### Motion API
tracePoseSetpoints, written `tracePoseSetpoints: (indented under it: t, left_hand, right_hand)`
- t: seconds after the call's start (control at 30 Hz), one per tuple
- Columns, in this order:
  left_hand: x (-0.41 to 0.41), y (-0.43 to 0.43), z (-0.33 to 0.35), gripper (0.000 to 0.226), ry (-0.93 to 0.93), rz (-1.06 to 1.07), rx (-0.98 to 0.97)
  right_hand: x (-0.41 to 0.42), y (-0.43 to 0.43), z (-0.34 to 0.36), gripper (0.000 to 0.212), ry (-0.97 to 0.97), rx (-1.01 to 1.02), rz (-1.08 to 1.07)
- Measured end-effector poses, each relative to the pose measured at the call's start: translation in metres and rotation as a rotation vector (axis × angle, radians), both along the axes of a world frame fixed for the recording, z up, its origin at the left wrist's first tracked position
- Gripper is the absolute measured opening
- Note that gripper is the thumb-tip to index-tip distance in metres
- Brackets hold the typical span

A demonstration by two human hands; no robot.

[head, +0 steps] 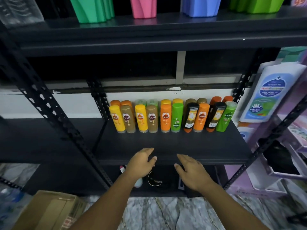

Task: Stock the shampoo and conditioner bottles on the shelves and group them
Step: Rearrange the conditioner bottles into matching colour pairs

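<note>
Roughly 20 bottles (166, 119), 2 rows.

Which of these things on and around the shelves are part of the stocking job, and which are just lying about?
Part of the job:
- rows of shampoo and conditioner bottles
- dark shelf they stand on
- left hand and right hand, both empty

Just lying about:
- coloured plastic vases on the shelf above
- large white wash bottle
- cardboard box on the floor

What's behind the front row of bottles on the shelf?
A second row of bottles stands behind the front row; only their orange, green, yellow and brown tops show. Their labels and lower bodies are covered.
</note>
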State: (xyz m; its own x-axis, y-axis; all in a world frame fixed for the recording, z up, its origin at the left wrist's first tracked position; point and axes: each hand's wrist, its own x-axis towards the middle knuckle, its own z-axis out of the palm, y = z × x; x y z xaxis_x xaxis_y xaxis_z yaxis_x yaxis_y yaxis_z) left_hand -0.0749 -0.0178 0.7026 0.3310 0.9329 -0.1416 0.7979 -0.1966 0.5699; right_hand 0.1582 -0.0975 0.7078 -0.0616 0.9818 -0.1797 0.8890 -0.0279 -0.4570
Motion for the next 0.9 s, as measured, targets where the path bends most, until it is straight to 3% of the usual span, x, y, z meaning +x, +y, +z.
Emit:
tracePoseSetpoints:
  t: [0.23,0.47,0.7,0.9]
  left_hand:
    - [-0.025,0.037,-0.015,0.058,0.154,-0.029,0.127]
    - [-0.049,0.107,-0.099,0.059,0.214,0.034,0.202]
    - [-0.052,0.162,-0.174,0.06,0.113,0.09,0.322]
    - [-0.052,0.16,-0.186,0.06,0.176,0.115,0.419]
  right_hand:
    - [-0.037,0.057,-0.015,0.063,-0.093,-0.02,0.072]
    - [-0.056,0.155,-0.086,0.064,-0.124,0.109,0.185]
    - [-0.075,0.219,-0.172,0.066,-0.113,0.228,0.257]
    - [-0.08,0.221,-0.185,0.064,-0.226,0.295,0.282]
